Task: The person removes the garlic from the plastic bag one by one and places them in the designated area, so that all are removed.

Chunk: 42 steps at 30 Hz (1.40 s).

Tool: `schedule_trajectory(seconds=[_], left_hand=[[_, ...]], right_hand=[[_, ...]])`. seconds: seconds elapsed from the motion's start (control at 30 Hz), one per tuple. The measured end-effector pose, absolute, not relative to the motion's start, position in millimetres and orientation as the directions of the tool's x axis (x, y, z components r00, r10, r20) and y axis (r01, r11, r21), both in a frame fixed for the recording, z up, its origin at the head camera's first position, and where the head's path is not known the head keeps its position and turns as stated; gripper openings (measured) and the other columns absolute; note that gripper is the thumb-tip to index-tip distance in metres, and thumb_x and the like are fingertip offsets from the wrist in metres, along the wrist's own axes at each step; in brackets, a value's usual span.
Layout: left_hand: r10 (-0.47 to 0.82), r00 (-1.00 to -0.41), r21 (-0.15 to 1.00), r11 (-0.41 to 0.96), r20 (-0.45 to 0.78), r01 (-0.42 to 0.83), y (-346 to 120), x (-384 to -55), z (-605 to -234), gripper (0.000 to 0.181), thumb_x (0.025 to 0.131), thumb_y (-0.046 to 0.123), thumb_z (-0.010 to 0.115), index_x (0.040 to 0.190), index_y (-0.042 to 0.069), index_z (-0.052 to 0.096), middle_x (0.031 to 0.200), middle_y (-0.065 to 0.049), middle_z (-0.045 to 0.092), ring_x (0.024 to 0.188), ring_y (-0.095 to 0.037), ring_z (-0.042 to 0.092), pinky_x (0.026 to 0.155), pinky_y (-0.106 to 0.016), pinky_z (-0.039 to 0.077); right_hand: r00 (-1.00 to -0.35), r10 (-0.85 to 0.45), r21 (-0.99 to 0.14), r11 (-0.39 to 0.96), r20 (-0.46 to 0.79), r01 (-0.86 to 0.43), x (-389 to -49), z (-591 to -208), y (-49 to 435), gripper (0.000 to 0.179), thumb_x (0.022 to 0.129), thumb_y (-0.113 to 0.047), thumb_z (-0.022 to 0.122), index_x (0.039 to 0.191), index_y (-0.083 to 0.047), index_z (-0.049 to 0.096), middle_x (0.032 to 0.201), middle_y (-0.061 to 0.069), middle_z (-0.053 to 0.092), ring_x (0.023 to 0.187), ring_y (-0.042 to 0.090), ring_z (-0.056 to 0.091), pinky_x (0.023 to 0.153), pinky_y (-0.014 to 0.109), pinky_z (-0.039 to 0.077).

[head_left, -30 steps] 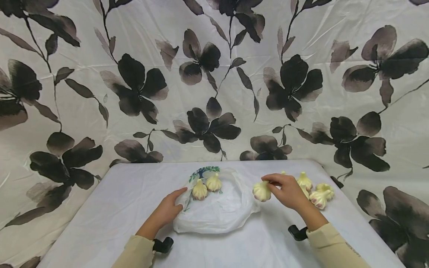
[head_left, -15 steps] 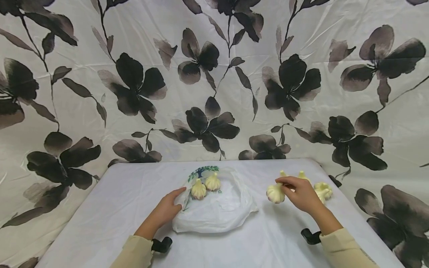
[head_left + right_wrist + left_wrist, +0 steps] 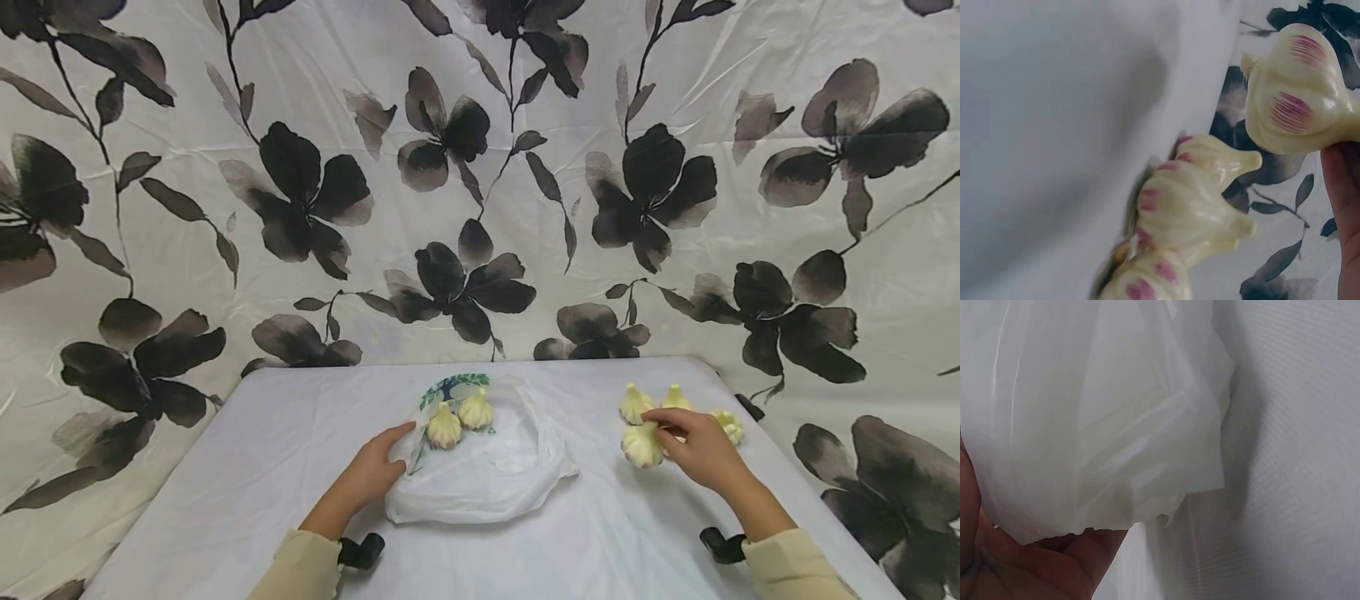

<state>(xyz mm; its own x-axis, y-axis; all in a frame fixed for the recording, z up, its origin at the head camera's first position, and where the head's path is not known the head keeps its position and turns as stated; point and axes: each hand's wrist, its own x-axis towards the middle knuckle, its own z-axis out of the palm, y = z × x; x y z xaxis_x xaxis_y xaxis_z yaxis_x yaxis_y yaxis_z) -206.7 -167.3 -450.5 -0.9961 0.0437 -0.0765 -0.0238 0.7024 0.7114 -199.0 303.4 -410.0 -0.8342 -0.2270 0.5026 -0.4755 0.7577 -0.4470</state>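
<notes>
My left hand (image 3: 377, 468) holds the left edge of a white plastic bag (image 3: 480, 500) lying with its mouth open on the table. In the left wrist view the thin bag wall (image 3: 1122, 425) comes down between thumb and fingers. Two pale garlic bulbs (image 3: 444, 427) lie on the bag's inner left side, near its green and blue print. My right hand (image 3: 701, 450) pinches another garlic bulb (image 3: 642, 445) by its stem; the right wrist view shows this bulb (image 3: 1297, 94) with purple streaks, above the table. Several more bulbs (image 3: 1188, 203) stand close behind and beside that hand.
The table (image 3: 300, 433) has a white cover, with its far edge against a curtain (image 3: 465, 167) printed with dark flowers. At the right, a loose bulb (image 3: 636, 403) stands just behind the held one. Black wrist mounts (image 3: 362, 550) sit below both hands.
My right hand has carried the garlic bulb rightward from beside the bag to the group of bulbs, ending slightly lower in the head view. The left hand and bag have stayed in place.
</notes>
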Motion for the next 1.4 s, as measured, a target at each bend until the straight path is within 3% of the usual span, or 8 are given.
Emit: schedule_trajectory(seconds=[0.3, 0.6, 0.83, 1.07, 1.4], left_hand=[[0.045, -0.996, 0.714, 0.7, -0.08, -0.026, -167, -207, -452, 0.066, 0.086, 0.002, 0.052, 0.149, 0.016, 0.038, 0.156, -0.017, 0.033, 0.144, -0.043, 0.027, 0.114, -0.062, 0.026], [0.042, -0.995, 0.709, 0.704, -0.086, -0.032, -168, -207, -449, 0.066, 0.086, 0.002, 0.052, 0.149, 0.016, 0.038, 0.156, -0.018, 0.033, 0.144, -0.044, 0.027, 0.113, -0.062, 0.026], [0.043, -0.996, 0.703, 0.711, -0.08, -0.025, -167, -206, -449, 0.066, 0.086, 0.002, 0.052, 0.149, 0.015, 0.039, 0.156, -0.018, 0.033, 0.144, -0.044, 0.027, 0.113, -0.062, 0.026], [0.04, -0.996, 0.7, 0.713, -0.082, -0.029, -167, -210, -449, 0.065, 0.087, 0.004, 0.052, 0.149, 0.016, 0.038, 0.156, -0.017, 0.033, 0.144, -0.043, 0.027, 0.113, -0.062, 0.026], [0.046, -0.996, 0.714, 0.699, -0.079, -0.025, -169, -210, -450, 0.066, 0.086, 0.003, 0.052, 0.149, 0.016, 0.039, 0.156, -0.017, 0.034, 0.144, -0.043, 0.026, 0.114, -0.062, 0.026]], right_hand=[[-0.872, -0.182, -0.449, 0.798, 0.454, -0.401, -191, -411, 325, 0.024, 0.084, -0.001, 0.068, 0.105, -0.01, 0.074, 0.107, 0.012, 0.073, 0.082, -0.002, 0.065, 0.067, 0.023, 0.056], [-0.9, -0.152, -0.439, 0.832, 0.408, -0.339, -185, -414, 341, 0.024, 0.083, -0.001, 0.067, 0.104, -0.012, 0.074, 0.109, 0.014, 0.072, 0.087, 0.026, 0.071, 0.07, 0.026, 0.056], [-0.911, -0.138, -0.422, 0.852, 0.389, -0.31, -179, -416, 353, 0.023, 0.083, -0.002, 0.067, 0.103, -0.012, 0.074, 0.106, 0.012, 0.073, 0.082, 0.011, 0.068, 0.067, 0.023, 0.055], [-0.889, -0.138, -0.391, 0.861, 0.437, -0.326, -179, -418, 363, 0.021, 0.081, -0.001, 0.069, 0.099, -0.012, 0.074, 0.099, 0.011, 0.074, 0.076, 0.009, 0.067, 0.063, 0.024, 0.054], [-0.914, -0.116, -0.397, 0.874, 0.388, -0.28, -181, -427, 375, 0.02, 0.083, -0.004, 0.068, 0.101, -0.011, 0.074, 0.095, 0.009, 0.074, 0.073, 0.007, 0.065, 0.059, 0.025, 0.049]])
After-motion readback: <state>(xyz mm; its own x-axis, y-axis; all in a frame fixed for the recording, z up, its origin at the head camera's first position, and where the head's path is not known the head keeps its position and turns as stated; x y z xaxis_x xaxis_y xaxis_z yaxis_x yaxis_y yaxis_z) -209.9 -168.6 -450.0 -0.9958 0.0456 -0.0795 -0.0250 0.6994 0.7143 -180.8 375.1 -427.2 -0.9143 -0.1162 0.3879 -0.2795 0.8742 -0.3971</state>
